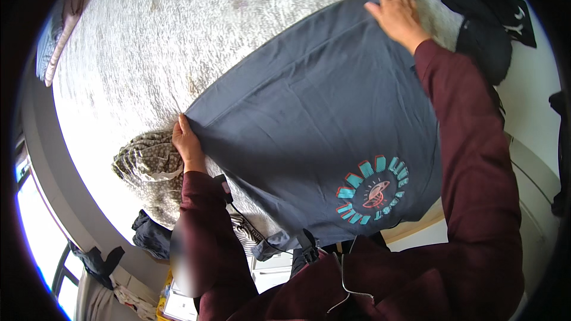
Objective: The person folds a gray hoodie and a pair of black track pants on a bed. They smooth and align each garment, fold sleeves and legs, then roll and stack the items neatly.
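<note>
A dark grey shirt [321, 107] lies spread over a light, fuzzy grey blanket [148, 41], its long hem running diagonally on the far side. A round turquoise and red print [372, 193] sits on the part nearest my body. My left hand [188, 145] pinches the shirt's left hem corner, thumb on top. At the far right corner of the hem, my right hand [397, 15] rests flat with its fingers stretched out and thumb apart. Touching the left hand's outer side is a crumpled brown patterned cloth [151, 163].
Black garments [479, 0] lie beyond my right arm, at the blanket's edge. Near my left forearm are a dark crumpled cloth [150, 235], a striped cloth [242, 233] and a thin black cable [247, 220]. More folded cloth [62, 32] shows at far left, above a window [38, 220].
</note>
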The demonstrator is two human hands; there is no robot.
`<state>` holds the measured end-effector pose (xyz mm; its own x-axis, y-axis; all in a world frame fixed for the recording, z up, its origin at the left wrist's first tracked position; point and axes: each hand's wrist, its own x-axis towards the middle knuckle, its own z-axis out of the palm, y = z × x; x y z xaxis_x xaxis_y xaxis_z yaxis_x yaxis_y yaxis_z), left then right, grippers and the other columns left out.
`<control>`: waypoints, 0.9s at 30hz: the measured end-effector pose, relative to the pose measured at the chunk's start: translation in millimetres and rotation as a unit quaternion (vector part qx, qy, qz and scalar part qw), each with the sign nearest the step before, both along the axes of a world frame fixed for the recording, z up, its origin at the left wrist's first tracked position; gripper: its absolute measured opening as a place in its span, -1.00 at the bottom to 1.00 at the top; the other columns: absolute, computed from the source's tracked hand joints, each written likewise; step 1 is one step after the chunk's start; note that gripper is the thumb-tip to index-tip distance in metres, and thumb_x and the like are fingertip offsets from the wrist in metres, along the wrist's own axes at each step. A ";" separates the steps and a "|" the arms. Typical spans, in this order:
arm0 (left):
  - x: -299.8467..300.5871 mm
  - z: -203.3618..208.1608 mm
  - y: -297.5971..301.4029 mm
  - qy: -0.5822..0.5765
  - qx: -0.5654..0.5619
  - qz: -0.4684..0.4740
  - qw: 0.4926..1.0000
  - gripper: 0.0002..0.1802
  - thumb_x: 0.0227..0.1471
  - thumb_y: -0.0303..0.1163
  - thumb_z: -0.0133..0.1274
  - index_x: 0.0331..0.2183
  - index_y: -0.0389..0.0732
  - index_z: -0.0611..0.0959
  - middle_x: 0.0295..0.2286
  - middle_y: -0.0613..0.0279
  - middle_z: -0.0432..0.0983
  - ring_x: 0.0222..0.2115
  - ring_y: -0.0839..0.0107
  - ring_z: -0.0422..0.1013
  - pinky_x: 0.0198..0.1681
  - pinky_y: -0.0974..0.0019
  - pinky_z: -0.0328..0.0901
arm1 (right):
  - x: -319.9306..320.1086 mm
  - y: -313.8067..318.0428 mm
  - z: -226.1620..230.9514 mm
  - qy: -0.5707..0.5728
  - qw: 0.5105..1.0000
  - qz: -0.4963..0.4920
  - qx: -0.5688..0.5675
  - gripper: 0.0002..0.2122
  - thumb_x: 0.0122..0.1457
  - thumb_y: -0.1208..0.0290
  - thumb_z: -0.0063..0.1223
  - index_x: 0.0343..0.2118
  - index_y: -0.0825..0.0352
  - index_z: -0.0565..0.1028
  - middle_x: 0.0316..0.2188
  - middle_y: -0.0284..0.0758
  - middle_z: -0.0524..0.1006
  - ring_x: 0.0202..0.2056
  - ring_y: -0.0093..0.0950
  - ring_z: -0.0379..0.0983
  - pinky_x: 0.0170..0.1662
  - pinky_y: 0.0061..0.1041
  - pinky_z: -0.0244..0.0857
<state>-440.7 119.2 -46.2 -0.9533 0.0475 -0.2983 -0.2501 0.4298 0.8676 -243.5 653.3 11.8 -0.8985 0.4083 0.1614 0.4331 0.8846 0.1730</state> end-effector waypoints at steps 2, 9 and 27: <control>3.4 16.2 7.3 -0.043 -0.006 0.017 0.999 -0.54 0.31 -0.14 -0.07 -0.60 -0.13 0.46 -0.64 0.59 0.18 -0.58 0.71 0.00 -0.56 0.49 -0.05 | 22.3 -54.7 16.5 0.127 0.978 0.140 -0.089 -0.57 0.07 0.30 0.15 0.01 0.32 0.41 0.04 -0.19 0.37 0.00 -0.19 0.36 -0.01 -0.15 0.25; 141.3 89.3 40.8 0.332 -0.233 -0.312 0.859 -0.35 0.11 -0.33 0.10 0.18 -0.29 0.30 0.13 -0.16 0.21 0.18 -0.03 0.14 0.23 -0.07 0.05 | 124.7 -238.9 32.0 -0.036 0.890 0.289 -0.351 -0.39 0.10 0.09 0.16 0.21 0.18 0.32 0.31 -0.28 0.17 0.34 -0.35 0.01 0.36 -0.12 -0.16; 305.7 88.7 69.6 0.251 -0.152 -0.589 0.753 -0.04 -0.14 -0.24 0.27 0.24 -0.28 0.21 0.26 -0.16 0.03 0.32 -0.07 -0.10 0.34 -0.20 -0.28 | 226.4 -258.8 38.9 0.112 0.921 0.198 -0.317 -0.49 -0.08 0.27 0.28 0.01 0.18 0.47 0.16 -0.26 0.36 0.24 -0.27 0.20 0.27 -0.10 0.03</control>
